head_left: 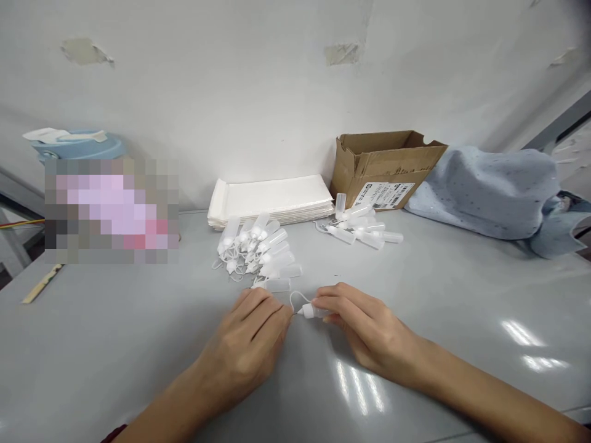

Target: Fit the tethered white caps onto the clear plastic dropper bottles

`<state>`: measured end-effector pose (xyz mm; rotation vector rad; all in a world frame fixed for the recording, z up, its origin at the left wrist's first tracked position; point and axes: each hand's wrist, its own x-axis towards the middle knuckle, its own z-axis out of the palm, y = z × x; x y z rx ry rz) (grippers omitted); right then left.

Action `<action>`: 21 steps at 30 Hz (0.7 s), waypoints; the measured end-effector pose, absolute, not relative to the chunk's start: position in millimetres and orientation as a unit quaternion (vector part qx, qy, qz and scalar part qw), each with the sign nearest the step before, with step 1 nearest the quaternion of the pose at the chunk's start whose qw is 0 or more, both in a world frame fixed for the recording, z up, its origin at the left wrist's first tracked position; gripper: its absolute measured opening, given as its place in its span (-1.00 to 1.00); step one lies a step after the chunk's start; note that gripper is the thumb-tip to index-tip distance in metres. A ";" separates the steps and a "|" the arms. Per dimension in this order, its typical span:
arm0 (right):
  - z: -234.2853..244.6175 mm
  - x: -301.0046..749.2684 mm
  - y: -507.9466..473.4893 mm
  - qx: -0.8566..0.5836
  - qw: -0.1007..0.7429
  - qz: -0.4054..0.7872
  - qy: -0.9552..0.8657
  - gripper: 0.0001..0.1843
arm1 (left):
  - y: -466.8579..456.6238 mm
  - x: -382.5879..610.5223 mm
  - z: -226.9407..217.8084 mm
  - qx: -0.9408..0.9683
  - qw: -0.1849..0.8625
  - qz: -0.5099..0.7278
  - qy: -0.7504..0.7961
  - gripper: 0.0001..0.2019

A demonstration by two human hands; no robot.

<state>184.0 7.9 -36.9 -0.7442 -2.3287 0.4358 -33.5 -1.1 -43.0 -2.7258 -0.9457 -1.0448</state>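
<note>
My right hand (357, 317) grips a small translucent dropper bottle (308, 311) lying sideways, its white cone-shaped nozzle pointing left. A thin white strap (295, 294) loops from the bottle over to the fingertips of my left hand (256, 335). Those fingers are closed on the strap's end just left of the nozzle tip; whatever sits at that end is hidden. Right behind my left hand lies a pile of similar bottles (279, 261) with white tops and loose straps. Farther back and to the right, a smaller group of bottles (369, 235) lies before the cardboard box.
Along the wall rests a stack of white padded envelopes (272, 195). Beside it stands an open cardboard box (392, 175), then a bluish cloth bundle (484, 191). On the left are a light blue container (83, 144), a blurred-out area and a thin strip (43, 283) on the grey table (152, 332).
</note>
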 end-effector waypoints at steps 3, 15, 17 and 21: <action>-35.5 183.4 9.9 -0.286 0.327 0.185 -0.881 -0.67 | 0.9 -34.0 -42.0 -0.879 0.015 -0.355 -0.318 -0.85; -33.3 184.4 12.8 -0.286 0.344 0.231 -0.864 -0.68 | 2.3 -36.5 -37.5 -0.865 -0.051 -0.362 -0.345 -0.84; -35.4 183.8 12.1 -0.282 0.342 0.233 -0.865 -0.67 | 1.1 -35.3 -38.4 -0.866 -0.056 -0.360 -0.343 -0.85; -40.5 183.6 10.9 -0.278 0.341 0.224 -0.870 -0.65 | 0.0 -33.6 -42.3 -0.868 -0.076 -0.360 -0.333 -0.84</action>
